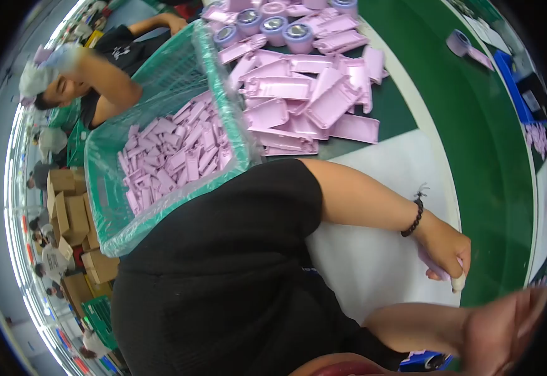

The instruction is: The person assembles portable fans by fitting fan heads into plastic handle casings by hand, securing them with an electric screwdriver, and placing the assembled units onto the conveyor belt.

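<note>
From the top of the frame my left arm reaches across, a dark beaded bracelet at the wrist. My left hand is closed around a pink plastic part, mostly hidden by the fingers. A whitish tip shows by the fingertips; whether it is a finger cover or a piece of the part I cannot tell. White sheeting lies under that forearm. My right hand, at lower right, is smeared by motion, so its grip is unclear. Pink plastic shells are heaped on the bench above my left arm.
A green plastic-lined crate holds many small pink pieces. Purple round heads with silvery discs stand by the shells. One purple handled piece lies on the green conveyor; a blue tray is beyond. A co-worker and cardboard boxes are at left.
</note>
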Demonstrator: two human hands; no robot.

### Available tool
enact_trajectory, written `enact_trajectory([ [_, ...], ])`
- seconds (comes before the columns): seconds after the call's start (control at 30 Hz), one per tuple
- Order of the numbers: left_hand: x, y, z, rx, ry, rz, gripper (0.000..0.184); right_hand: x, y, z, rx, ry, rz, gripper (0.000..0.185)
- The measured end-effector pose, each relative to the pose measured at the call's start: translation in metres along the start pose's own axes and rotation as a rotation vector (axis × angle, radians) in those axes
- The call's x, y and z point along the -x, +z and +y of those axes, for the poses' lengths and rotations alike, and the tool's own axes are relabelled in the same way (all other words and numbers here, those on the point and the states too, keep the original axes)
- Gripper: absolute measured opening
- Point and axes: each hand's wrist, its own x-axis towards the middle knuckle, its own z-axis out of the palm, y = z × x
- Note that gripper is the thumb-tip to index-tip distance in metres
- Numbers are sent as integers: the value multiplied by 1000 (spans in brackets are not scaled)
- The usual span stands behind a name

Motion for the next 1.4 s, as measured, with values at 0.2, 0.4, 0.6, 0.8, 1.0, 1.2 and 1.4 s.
enact_trajectory([
  [0.2, 2, -5, 14, -26, -14, -55, 17, -10, 4, 21, 175, 199, -279, 9],
  [0.4, -2, -10, 26, -60, -62, -116, 26, 20, 9, -60, 640, -37, -83, 11],
  [0.6, 9, 3, 24, -272, -89, 39, 32, 43, 15, -106, 895, -185, -14, 13],
  [0.8, -2, -13, 24, -357, -133, -146, 29, 71, 36, -137, 1067, -262, 90, 15],
  [1.0, -25, 1, 38, -571, -242, -172, 28, 70, 27, -138, 1048, -310, 84, 17],
  [1.2, -11, 20, 65, -712, -487, -14, 28, 60, 10, -118, 897, -252, 40, 19],
  [1.4, -1, -20, 33, -402, -336, -154, 34, 46, -9, -82, 665, -199, -7, 22],
])
